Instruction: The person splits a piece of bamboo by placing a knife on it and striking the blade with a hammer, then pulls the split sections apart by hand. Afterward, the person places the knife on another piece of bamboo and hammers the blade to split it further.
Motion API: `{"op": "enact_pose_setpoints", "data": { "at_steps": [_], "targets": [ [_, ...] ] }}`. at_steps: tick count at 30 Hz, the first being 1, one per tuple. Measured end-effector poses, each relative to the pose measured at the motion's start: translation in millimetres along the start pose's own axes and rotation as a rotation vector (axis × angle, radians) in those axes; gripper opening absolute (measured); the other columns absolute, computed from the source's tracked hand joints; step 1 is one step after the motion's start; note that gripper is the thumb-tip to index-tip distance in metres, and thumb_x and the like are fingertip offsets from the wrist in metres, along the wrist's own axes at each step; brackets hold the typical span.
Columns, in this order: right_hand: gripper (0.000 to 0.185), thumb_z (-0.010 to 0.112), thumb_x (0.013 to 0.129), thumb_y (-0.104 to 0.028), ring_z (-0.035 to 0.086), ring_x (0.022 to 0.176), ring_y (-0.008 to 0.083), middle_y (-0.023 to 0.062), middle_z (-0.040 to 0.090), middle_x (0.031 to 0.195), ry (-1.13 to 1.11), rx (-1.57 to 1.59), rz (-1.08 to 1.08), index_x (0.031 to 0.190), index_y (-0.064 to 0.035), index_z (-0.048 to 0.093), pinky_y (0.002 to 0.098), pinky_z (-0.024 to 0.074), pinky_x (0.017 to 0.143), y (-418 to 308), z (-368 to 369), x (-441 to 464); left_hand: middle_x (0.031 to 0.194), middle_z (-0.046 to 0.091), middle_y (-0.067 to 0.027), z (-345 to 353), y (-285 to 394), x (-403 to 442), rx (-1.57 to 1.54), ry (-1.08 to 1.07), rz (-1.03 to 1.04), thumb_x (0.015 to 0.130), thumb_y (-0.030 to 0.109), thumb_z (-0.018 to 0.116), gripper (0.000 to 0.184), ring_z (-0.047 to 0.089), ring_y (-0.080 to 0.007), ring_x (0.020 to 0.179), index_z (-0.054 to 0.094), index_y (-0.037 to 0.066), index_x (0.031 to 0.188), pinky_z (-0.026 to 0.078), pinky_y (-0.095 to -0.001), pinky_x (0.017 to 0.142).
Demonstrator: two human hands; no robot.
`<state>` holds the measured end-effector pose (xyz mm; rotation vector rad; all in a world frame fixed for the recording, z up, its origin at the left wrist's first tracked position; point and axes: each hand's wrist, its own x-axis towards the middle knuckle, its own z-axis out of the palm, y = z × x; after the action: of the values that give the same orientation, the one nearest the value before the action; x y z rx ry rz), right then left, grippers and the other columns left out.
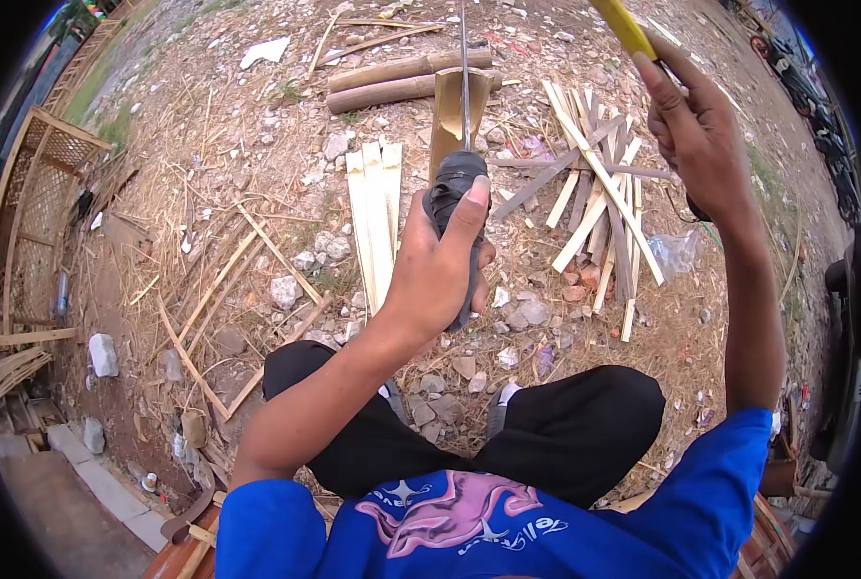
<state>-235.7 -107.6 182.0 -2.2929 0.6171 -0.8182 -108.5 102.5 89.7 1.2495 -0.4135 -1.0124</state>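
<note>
My left hand is closed round the black-wrapped handle of a long blade, seen nearly edge-on and pointing away from me. Behind the blade, a split piece of bamboo shows its pale hollow inside; whether the two touch, I cannot tell. Raised at the upper right, my right hand pinches a flat yellow piece between thumb and fingers. The piece runs out of view at the top, and its kind is unclear.
Pale split strips lie just left of the blade handle. A crossed heap of strips is on the right. Beyond are round bamboo poles. Stones lie between my feet. A woven frame stands left; motorbikes are far right.
</note>
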Motion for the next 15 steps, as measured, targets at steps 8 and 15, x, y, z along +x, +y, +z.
{"op": "enact_pose_setpoints", "data": {
  "at_steps": [8,15],
  "targets": [
    [0.044,0.051,0.099,-0.034,0.063,0.085,0.0204,0.0171,0.069,0.1,-0.17,-0.313,0.013,0.135,-0.0079,0.054,0.0387,0.0475,0.08,20,30,-12,0.07,0.048,-0.0038,3,-4,2,-0.002,-0.003,0.025,0.096,0.047,0.053,0.041,0.045,-0.0085,0.041,0.042,0.008,0.103,0.038,-0.022,0.035],
    [0.047,0.051,0.099,-0.035,0.063,0.093,0.0213,0.0168,0.067,0.105,-0.067,-0.189,0.073,0.136,-0.0062,0.051,0.0374,0.0477,0.086,9,36,-17,0.068,0.048,-0.0026,2,0,-4,0.008,0.001,0.002,0.097,0.046,0.053,0.038,0.044,-0.0084,0.04,0.043,0.009,0.101,0.038,-0.0217,0.035]
  ]
}}
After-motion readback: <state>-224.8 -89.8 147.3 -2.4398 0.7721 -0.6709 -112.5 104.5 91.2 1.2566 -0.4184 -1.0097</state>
